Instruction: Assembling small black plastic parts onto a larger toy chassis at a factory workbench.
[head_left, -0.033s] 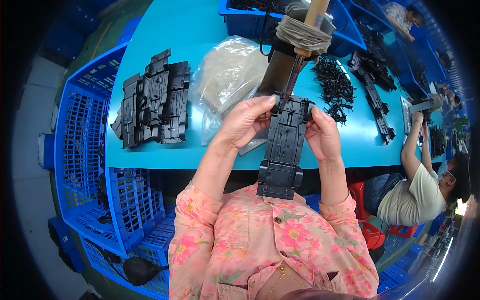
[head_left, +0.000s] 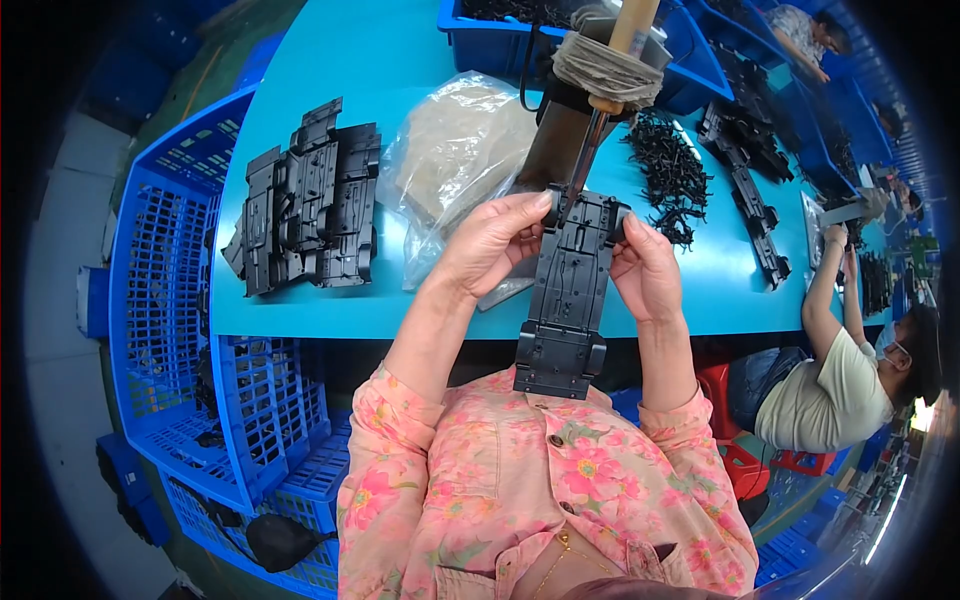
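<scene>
My left hand (head_left: pixel 497 238) and my right hand (head_left: pixel 646 268) grip the far corners of a long black moulded plastic chassis plate (head_left: pixel 568 285), one on each side. Thumbs lie on top and the other fingers curl beneath. The plate's near end reaches toward my shirt. Over its far end comes down a metal rod with a wooden handle (head_left: pixel 632 28), wrapped in grey cloth (head_left: pixel 606 72), resembling a soldering iron. Its tip meets the plate between my hands in the picture; whether it touches, I cannot tell. Behind stands a dark metal block (head_left: pixel 563 140).
Stacked black chassis plates (head_left: pixel 310 205) lie at left beside a clear plastic bag (head_left: pixel 455 150). Small black parts (head_left: pixel 668 175) are heaped at right, near more plates (head_left: pixel 755 215). Blue crates (head_left: pixel 165 290) stand left of the table (head_left: pixel 400 320); a co-worker (head_left: pixel 835 390) sits at right.
</scene>
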